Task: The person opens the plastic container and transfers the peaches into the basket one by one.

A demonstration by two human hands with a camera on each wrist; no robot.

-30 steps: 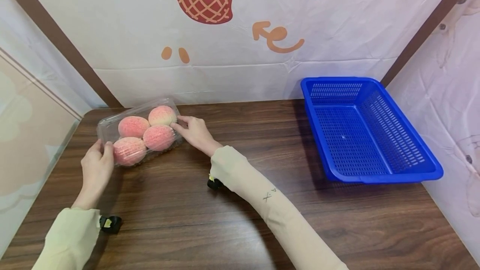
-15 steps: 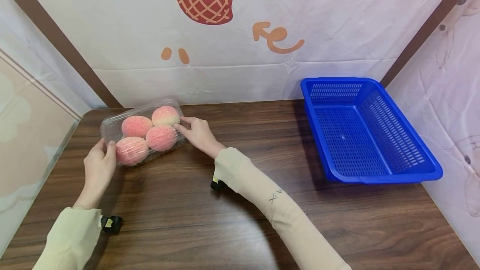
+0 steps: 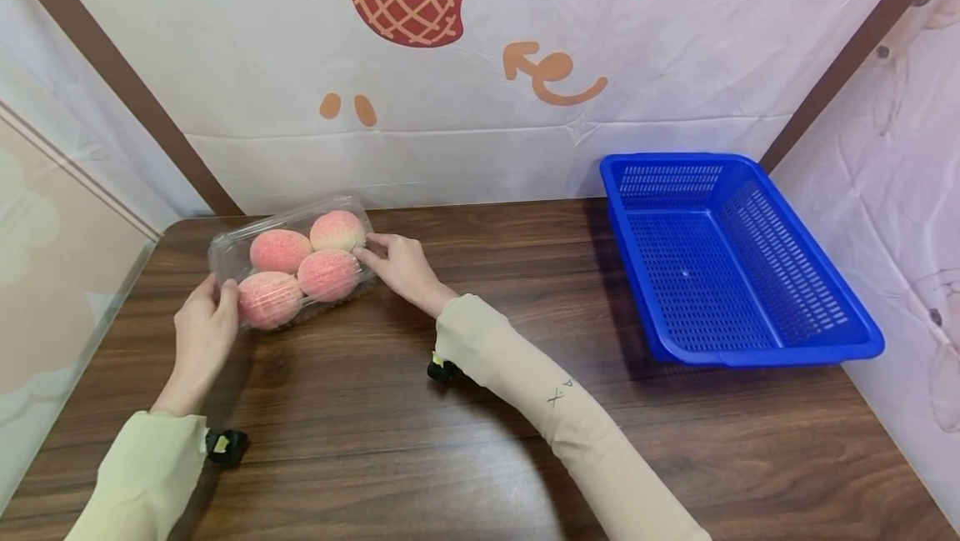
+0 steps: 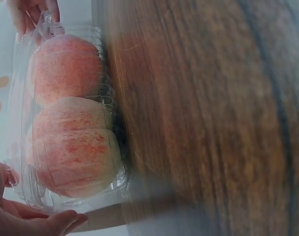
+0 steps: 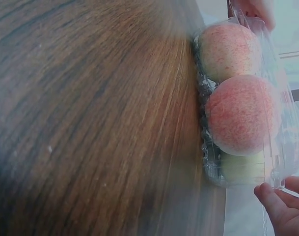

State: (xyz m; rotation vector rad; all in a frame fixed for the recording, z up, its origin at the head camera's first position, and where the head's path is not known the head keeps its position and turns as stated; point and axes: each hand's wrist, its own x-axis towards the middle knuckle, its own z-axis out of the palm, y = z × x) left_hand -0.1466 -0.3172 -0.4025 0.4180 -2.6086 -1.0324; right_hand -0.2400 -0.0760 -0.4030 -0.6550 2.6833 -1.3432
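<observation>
A clear plastic clamshell box (image 3: pixel 234 256) stands at the back left of the table, slanted so that its right end lies farther back. Several pink and pale-yellow peaches (image 3: pixel 328 275) fill it, visible through the plastic. At the box's left end, my left hand (image 3: pixel 204 334) grips the edge between thumb and fingers. My right hand (image 3: pixel 408 271) pinches the opposite end. Both wrist views show the fingertips (image 4: pixel 66 221) on the plastic and the peaches (image 5: pixel 242 114) inside, close to the wood surface. Whether the base touches the table I cannot tell.
To the right stands a blue plastic basket (image 3: pixel 654 308) with slotted walls and nothing in it. The brown wooden table (image 3: pixel 360 441) runs back to a printed white cloth (image 3: pixel 465 157). More cloth hangs at both sides.
Over the last second, both hands and the clamshell box with its peaches have shifted a little to the right. The blue basket has stayed in place.
</observation>
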